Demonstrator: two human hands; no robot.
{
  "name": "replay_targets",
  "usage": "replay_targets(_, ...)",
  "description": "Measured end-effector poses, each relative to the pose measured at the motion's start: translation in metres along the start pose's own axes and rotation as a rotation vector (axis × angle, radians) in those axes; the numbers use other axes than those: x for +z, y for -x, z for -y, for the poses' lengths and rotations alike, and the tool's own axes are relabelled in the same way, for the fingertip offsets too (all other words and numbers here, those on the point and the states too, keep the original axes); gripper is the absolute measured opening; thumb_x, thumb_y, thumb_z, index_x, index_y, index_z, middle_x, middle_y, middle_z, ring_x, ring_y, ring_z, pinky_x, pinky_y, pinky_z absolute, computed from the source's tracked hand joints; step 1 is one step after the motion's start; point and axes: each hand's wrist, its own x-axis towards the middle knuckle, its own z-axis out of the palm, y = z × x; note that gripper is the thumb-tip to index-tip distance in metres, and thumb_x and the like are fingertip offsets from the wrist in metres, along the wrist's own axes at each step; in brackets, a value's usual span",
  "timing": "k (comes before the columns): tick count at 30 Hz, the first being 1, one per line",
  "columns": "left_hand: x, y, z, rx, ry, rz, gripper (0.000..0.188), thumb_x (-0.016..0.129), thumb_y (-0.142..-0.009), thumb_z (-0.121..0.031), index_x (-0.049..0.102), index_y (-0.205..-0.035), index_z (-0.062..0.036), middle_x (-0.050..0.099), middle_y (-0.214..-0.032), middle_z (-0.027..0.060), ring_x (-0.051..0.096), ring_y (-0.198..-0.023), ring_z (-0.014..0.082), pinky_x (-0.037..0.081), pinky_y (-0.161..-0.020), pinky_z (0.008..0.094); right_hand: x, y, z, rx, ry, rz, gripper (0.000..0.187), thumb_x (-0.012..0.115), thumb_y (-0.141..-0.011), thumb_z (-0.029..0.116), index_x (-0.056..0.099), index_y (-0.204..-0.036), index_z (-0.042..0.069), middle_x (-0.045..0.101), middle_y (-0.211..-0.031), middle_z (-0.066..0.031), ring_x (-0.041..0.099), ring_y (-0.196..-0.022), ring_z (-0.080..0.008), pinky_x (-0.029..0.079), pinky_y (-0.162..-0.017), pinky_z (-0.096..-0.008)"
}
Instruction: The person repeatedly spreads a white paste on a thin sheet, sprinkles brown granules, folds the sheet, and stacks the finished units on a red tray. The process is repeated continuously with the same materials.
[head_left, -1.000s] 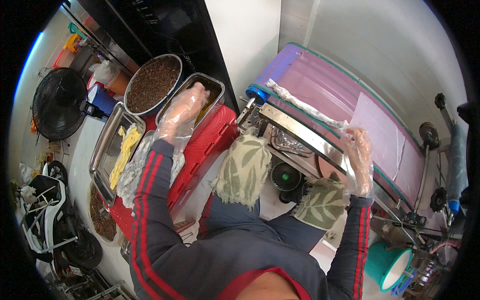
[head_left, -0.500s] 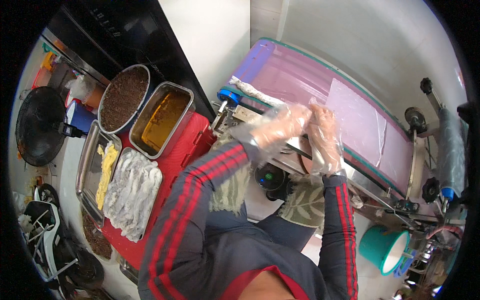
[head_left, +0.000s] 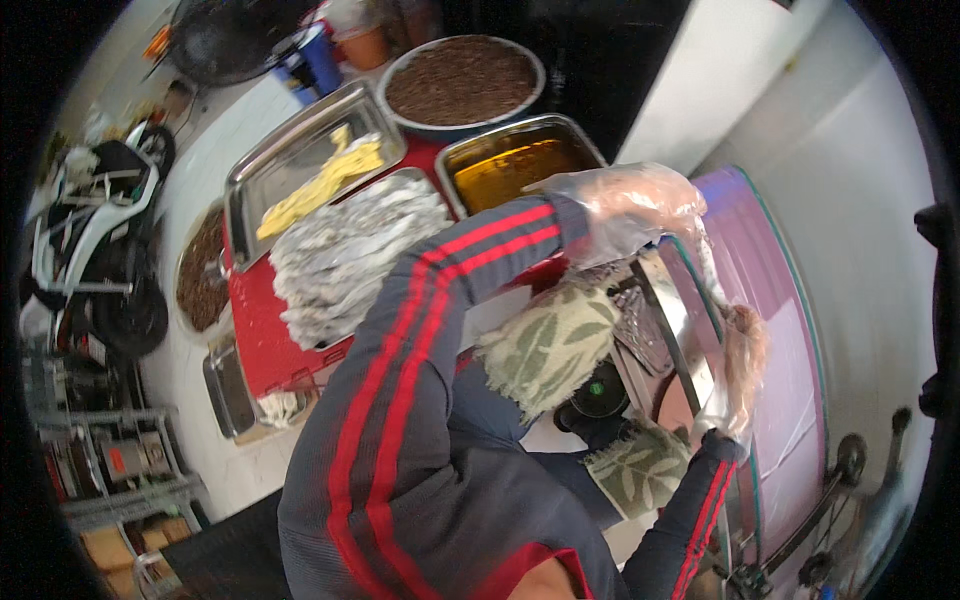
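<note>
Both my hands wear clear plastic gloves. My left hand (head_left: pixel 650 197) is closed at the upper end of a long white dough-like strip (head_left: pixel 711 275), by the corner of a glass-edged surface with a pinkish-purple sheet (head_left: pixel 775 410). The strip hangs along that surface's edge, down to my right hand (head_left: pixel 742 362), whose fingertips close on its lower end. A glove and motion blur partly hide the finger contact. Left of my left arm, similar white strips (head_left: pixel 350 250) fill a tray.
Beside the strips, a metal tray (head_left: pixel 262 150) holds a yellow cloth-like piece (head_left: pixel 325 182). Behind stand a metal pan of amber liquid (head_left: pixel 520 165) and a round tub of dark brown crumbly material (head_left: pixel 460 80). A patterned cloth (head_left: pixel 555 345) covers my lap; a motorbike (head_left: pixel 105 235) stands far left.
My head view has turned left. Before, my hands were together with the strip lying on the pinkish surface; now they are apart with the strip held between them.
</note>
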Motion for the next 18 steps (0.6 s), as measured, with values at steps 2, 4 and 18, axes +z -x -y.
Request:
replay_targets(2, -0.025, 0.071, -0.014, -0.493, 0.805, -0.141, 0.065, 0.067, -0.090, -0.050, 0.060, -0.144, -0.0139, 0.050, -0.151, 0.0174, 0.048, -0.141, 0.0317, 0.039, -0.118, 0.0476, 0.004, -0.006, 0.046, -0.241, -0.061, 0.032, 0.024, 0.068, -0.096, 0.010, 0.071, -0.120, 0.003, 0.071, -0.109, -0.0146, 0.068, -0.104, -0.0293, 0.053, -0.089, -0.0400)
replay_targets(4, -0.065, 0.137, -0.007, -0.162, 0.555, -0.167, 0.085, 0.061, -0.089, -0.067, 0.055, -0.146, -0.0035, 0.051, -0.147, 0.0245, 0.052, -0.134, 0.0371, 0.039, -0.115, 0.0497, 0.026, -0.013, 0.099, -0.354, -0.078, 0.042, 0.023, 0.070, -0.092, 0.004, 0.071, -0.115, 0.005, 0.071, -0.103, -0.0146, 0.069, -0.097, -0.0306, 0.054, -0.082, -0.0400)
replay_targets(18, -0.131, 0.361, -0.093, -0.934, 0.010, -0.819, 0.034, 0.063, -0.100, -0.024, 0.067, -0.126, -0.0029, 0.068, -0.126, 0.0126, 0.061, -0.127, 0.0240, 0.049, -0.103, 0.0387, 0.212, 0.003, 0.276, -1.158, -0.050, 0.129, 0.038, 0.076, -0.082, 0.014, 0.071, -0.120, 0.012, 0.068, -0.115, -0.0122, 0.064, -0.109, -0.0331, 0.052, -0.091, -0.0471)
